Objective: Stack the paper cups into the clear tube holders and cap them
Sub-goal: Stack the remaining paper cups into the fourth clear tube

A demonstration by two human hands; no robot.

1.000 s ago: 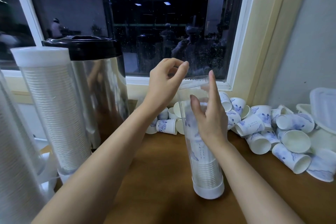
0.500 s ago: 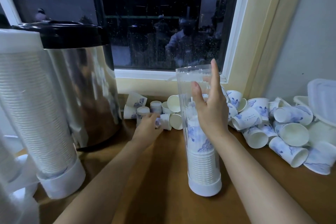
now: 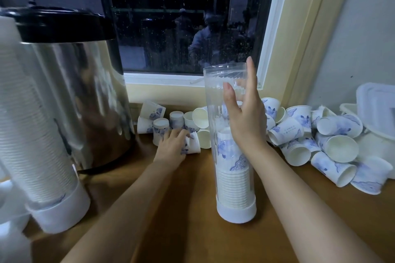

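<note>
A clear tube holder (image 3: 215,100) with a white base stands upright on the wooden counter, about half full of stacked paper cups (image 3: 232,177). My right hand (image 3: 243,119) holds the tube's upper part, thumb in front and fingers round the far side. My left hand (image 3: 173,147) reaches to the left of the tube and grips a white-and-blue paper cup (image 3: 193,145) lying on its side among several loose cups (image 3: 171,121).
A steel urn (image 3: 70,83) with a black lid stands at left. A filled, capped tube (image 3: 32,126) leans at far left. A pile of loose cups (image 3: 333,139) lies right of the tube, with white plastic lids (image 3: 376,109) at far right. A window is behind.
My left hand came down from the tube's mouth to the loose cups on the left and took hold of one. My right hand stays on the tube.
</note>
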